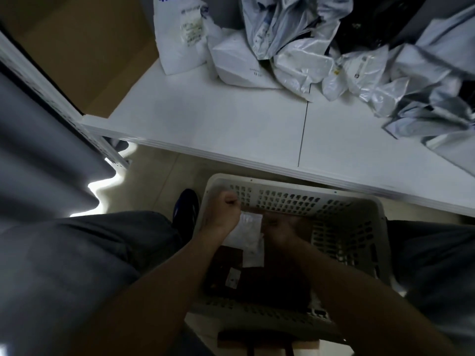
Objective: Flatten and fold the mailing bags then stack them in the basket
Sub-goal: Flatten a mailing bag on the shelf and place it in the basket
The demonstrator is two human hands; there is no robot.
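Observation:
A white perforated basket (295, 195) stands on the floor between my knees, below the table edge. Both hands reach down into it. My left hand (226, 211) grips the left edge of a folded white mailing bag (250, 233) with curled fingers. On the bag's right side is my right hand (280, 227), dark and blurred, fingers curled at its edge. Beneath the white bag lies a dark folded bag (257, 281) with a small white label. A heap of crumpled white and grey mailing bags (321, 55) covers the far right of the white table (231, 119).
A cardboard box (84, 47) stands at the table's left end. A grey curtain (38, 150) and a white perforated rail (64, 104) are on the left. A dark shoe (186, 209) sits on the floor left of the basket.

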